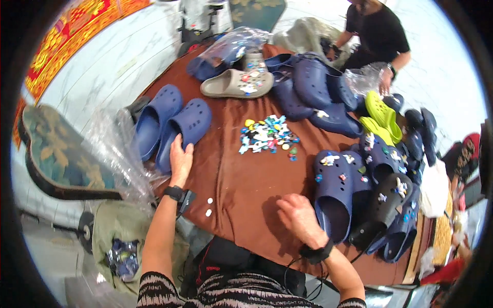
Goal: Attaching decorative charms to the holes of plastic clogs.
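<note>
the left hand (181,158) lies flat, fingers loosely spread, on the heel end of a plain blue clog (186,129); it rests on the shoe rather than closing around it. a second plain blue clog (155,119) lies just beside the first, on its left, both with toes pointing away from the person, near the left edge of the brown table (241,179). crumpled clear plastic wrap (115,149) hangs off the table edge right next to them.

the right hand (298,218) hovers low over the brown cloth with fingers curled inward; whether it pinches anything cannot be told. just to its right stands a dark blue clog with charms (335,192), and more decorated clogs are stacked beyond it. two small white bits (208,206) lie on the cloth between the hands.

farther out, in the middle of the table, is a pile of colourful charms (268,136). behind it lie a beige sandal (237,83), more blue clogs and a pair of lime green clogs (382,115). at the far side another person (377,33) in black handles a plastic bag (362,79).
</note>
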Available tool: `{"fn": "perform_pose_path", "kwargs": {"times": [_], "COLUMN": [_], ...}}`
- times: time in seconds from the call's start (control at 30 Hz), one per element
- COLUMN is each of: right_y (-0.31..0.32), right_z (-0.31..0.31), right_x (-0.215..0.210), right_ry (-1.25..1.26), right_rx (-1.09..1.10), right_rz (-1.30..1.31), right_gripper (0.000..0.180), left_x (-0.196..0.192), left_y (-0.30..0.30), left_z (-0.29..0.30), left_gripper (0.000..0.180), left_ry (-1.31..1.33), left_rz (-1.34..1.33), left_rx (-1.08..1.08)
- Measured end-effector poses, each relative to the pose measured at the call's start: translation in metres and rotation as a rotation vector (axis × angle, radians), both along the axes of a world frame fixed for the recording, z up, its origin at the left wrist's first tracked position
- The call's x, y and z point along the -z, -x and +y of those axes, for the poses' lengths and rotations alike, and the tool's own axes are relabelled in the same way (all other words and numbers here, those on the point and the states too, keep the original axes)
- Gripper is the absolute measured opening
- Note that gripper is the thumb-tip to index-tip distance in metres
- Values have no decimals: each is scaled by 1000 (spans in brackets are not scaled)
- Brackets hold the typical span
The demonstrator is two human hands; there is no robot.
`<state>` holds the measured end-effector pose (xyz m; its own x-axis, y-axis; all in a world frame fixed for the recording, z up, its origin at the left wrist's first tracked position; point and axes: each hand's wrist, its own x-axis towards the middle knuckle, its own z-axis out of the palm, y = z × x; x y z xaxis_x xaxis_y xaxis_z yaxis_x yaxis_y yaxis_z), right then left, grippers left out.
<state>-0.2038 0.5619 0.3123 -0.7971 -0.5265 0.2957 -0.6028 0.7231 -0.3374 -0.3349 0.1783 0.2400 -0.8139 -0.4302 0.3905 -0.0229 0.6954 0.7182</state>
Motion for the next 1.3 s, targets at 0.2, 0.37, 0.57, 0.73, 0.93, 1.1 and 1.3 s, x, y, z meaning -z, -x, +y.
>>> {"fn": "perform_pose_path", "kwargs": {"times": [0.2, 0.37, 0.57, 0.73, 0.93, 1.1, 1.3], "right_y": [-10, -17, -15, -7, -8, -4, 20], "right_z": [-6, 2, 2, -6, -6, -5, 0], "right_x": [49, 55, 58, 61, 41, 51, 30], "right_ry": [-7, 44, 67, 66, -1, -44, 93], "right_rx": [113, 144, 142, 111, 69, 33, 166], "right_rz": [-48, -35, -7, 25, -126, -175, -365], "right_gripper": [23, 29, 22, 25, 32, 27, 16], "left_x": [7, 1, -40, -86, -67, -11, -32], "left_y": [15, 18, -13, -84, -148, -162, -129], "left_z": [-11, 0, 40, 95, 174, 201, 197], "left_gripper": [50, 52, 42, 29, 10, 17, 28], "left_ry": [216, 102, 151, 227, 144, 179, -202], "left_rz": [-269, -331, -131, 119, 71, -23, -208], "left_rx": [-75, -35, 18, 155, 324, 334, 509]}}
